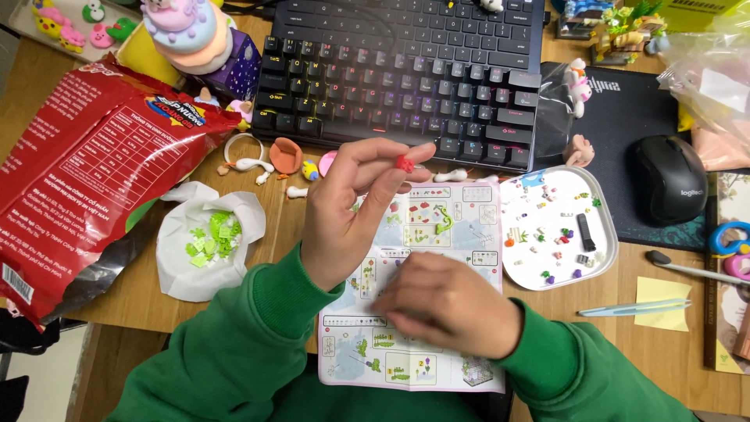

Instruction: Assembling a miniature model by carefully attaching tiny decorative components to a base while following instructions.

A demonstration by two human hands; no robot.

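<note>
Red brick [404, 163] inside left grip [355, 205], pinched.

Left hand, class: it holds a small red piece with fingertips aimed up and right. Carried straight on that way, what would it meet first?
Probably the black keyboard; the left hand with its red piece already nears the keyboard's front edge, though height above the desk is unclear.

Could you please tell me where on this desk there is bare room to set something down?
Bare wood shows below the white oval tray, around the yellow sticky note, and along the front edge under the white plastic bag of green bricks. The strip between the black keyboard and the printed instruction sheet is crowded with small parts.
</note>
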